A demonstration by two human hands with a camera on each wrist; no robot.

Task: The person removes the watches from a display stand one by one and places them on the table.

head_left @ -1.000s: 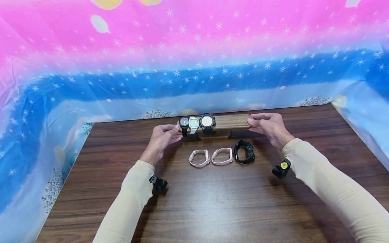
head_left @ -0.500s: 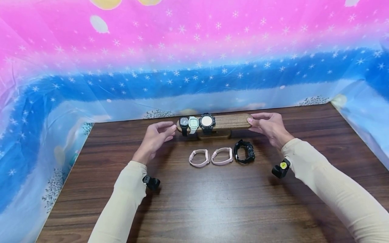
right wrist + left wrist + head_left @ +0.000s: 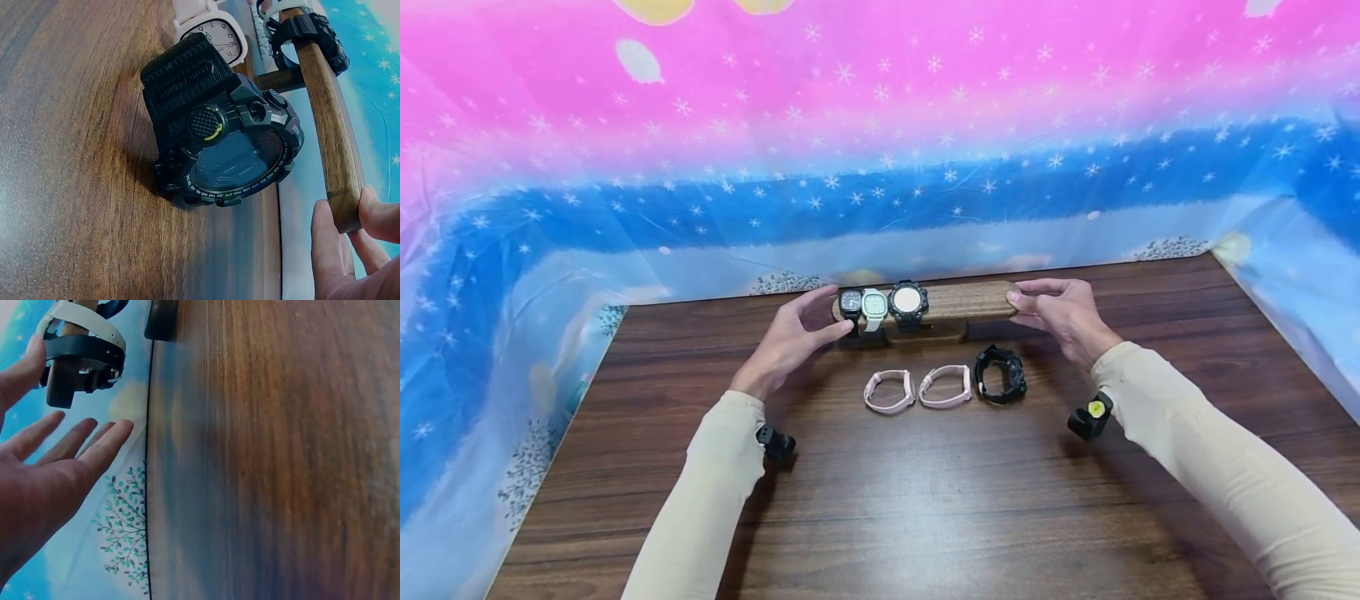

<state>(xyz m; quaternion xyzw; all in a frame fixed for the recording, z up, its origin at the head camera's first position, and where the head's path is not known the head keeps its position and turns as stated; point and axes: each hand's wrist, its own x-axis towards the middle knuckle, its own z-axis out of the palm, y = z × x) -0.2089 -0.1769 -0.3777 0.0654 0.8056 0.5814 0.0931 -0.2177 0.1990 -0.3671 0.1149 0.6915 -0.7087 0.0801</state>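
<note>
A wooden watch stand [image 3: 970, 300] with a long rounded bar stands at the back of the table. Its left half carries a small black square watch [image 3: 851, 302], a mint-green watch [image 3: 874, 305] and a round black watch [image 3: 907, 302]. My right hand [image 3: 1069, 317] pinches the bar's right end between thumb and fingers. At the other end is my left hand [image 3: 786, 340], its thumb against the black square watch. In the left wrist view, the fingers [image 3: 106, 447] are spread apart, off the bar's end.
In front of the stand, two pale pink watches [image 3: 889, 392] and a chunky black watch [image 3: 1000, 375] lie on their sides in a row on the dark wooden table [image 3: 910, 500]. A patterned cloth [image 3: 880, 192] hangs along the table's back edge.
My left hand has let go of the bar's left end and drawn back slightly, then come in again with thumb and fingers wider apart. The right hand keeps its grip.
</note>
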